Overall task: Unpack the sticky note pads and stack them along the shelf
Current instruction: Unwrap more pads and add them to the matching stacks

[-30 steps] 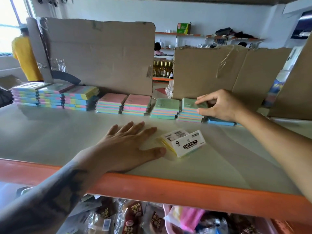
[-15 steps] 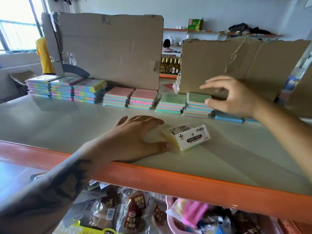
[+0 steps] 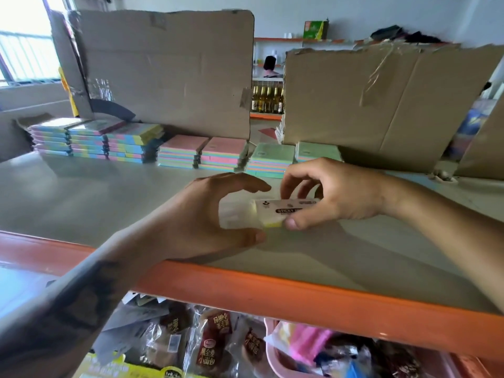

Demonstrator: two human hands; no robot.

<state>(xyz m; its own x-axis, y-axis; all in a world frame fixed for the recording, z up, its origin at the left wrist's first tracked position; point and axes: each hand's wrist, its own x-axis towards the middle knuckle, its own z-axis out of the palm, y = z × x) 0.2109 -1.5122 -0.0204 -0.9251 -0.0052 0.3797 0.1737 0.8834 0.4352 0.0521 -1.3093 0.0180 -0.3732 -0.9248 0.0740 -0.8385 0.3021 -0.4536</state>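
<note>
Head view. Step in hand, as I judge it: unwrapping one packed sticky note pad (image 3: 275, 212) before it joins the row. The pad sits just above the near part of the shelf (image 3: 109, 203), between my two hands, yellow block showing under a white label.

My right hand (image 3: 330, 192): thumb under the pad's near right corner, fingers curled over its far edge, pinching it. My left hand (image 3: 201, 214): thumb and fingers curved into a C around the clear wrapper end on the pad's left side; I cannot tell whether they already grip the film or only touch it.

Stacked pads (image 3: 180, 155) run along the far side of the shelf, against the cardboard sheets (image 3: 169, 69).

Next move, likely: hold the pad firm with the right, draw the wrapper off leftward, then carry the bare pad to the far row, squared on a stack.
</note>
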